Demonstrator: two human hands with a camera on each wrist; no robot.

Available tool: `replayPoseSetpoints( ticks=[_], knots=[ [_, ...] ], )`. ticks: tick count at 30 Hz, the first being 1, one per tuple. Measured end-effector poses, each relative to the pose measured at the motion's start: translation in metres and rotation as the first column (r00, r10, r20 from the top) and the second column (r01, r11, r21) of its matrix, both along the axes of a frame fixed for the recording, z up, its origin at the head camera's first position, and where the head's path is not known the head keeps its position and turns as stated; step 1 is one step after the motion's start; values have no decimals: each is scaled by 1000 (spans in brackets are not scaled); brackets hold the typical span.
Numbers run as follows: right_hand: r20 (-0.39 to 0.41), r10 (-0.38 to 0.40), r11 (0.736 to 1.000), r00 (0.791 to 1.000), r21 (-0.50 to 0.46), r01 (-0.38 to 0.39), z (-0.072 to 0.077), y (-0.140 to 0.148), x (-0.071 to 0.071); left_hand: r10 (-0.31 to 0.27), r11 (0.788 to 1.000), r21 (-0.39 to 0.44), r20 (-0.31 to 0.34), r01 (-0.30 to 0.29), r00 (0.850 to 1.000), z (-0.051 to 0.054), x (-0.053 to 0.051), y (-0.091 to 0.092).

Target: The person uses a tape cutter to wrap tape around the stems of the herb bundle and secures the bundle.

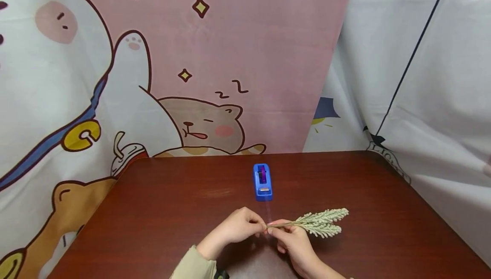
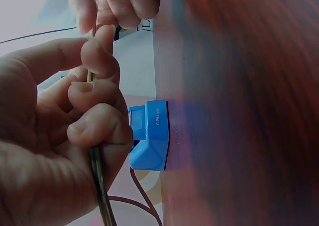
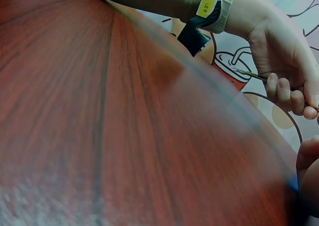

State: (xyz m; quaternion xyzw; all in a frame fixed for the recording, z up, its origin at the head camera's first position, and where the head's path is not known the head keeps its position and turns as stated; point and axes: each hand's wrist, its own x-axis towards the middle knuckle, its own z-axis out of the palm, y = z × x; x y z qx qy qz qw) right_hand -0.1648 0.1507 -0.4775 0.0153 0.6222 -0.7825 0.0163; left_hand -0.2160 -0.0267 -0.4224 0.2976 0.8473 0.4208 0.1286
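A sprig with pale green, textured heads (image 1: 322,222) lies across both hands, its heads pointing right. My left hand (image 1: 239,226) curls its fingers round the thin stems (image 2: 97,171), which run down through the palm in the left wrist view. Close beside it, my right hand (image 1: 295,242) pinches the stems nearer the heads. A faint clear strip (image 1: 268,211) stretches from the blue tape dispenser (image 1: 257,189) down to the fingertips. In the right wrist view the left hand (image 3: 286,61) holds the stem ends, and only part of my right hand (image 3: 309,171) shows.
The blue dispenser stands on the dark red wooden table (image 1: 172,210), beyond the hands. Behind the table hangs a cloth (image 1: 245,36) with cartoon animals, and a whitish cloth (image 1: 441,100) hangs at the right. A black band with a yellow label (image 3: 206,7) is on the left wrist.
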Motion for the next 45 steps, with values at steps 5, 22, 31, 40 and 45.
replayPoseSetpoints(
  ticks=[5, 22, 31, 40, 45],
  knots=[
    [21, -9, 1000, 1000, -7, 9, 1, -1, -1, 1, 1000, -5, 12, -1, 1000, 0, -1, 0],
    [96, 165, 986, 982, -30, -163, 4, 4, 0, -18, 1000, -8, 8, 18, 1000, -1, -1, -5],
    [32, 569, 792, 821, 245, -559, 44, 40, 4, 3, 1000, 14, 53, -4, 999, -1, 1, -3],
    [-108, 631, 509, 768, 805, -305, 95, 63, -38, 11, 1000, 18, 94, -13, 996, -2, 1, -1],
    [43, 692, 352, 721, 852, -388, 88, 59, -58, -7, 999, 35, 82, 5, 997, -3, 0, 0]
  ],
)
